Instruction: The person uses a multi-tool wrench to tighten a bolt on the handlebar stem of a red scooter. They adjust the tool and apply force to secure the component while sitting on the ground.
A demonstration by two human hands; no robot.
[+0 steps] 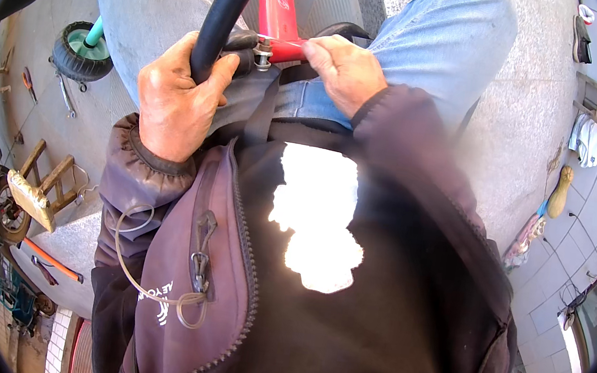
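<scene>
1. One dark jacket (213, 183) is filling the near side, its zip hanging open and its sleeves reaching forward.
2. Farther on, the left hand (175, 100) is curling its fingers and thumb firmly around the near end of a black tube (236, 11), which is running away on the far side.
3. To its right, the right hand (346, 73) is closing its thumb and fingers on the right end of a red frame's (279, 13) crosspiece.
4. Between both hands, a metal bolt (263, 55) is standing just beside that crosspiece, while the frame is lying between jeans-covered knees (443, 36).
5. Beyond the left knee, a wrench (65, 92) is lying on the floor near a black wheel (79, 64) with a green hub; pliers (29, 85) are resting farther left.
6. On the far right, a white cloth (586, 140) is lying beyond a yellow, gourd-shaped object (560, 192).
</scene>
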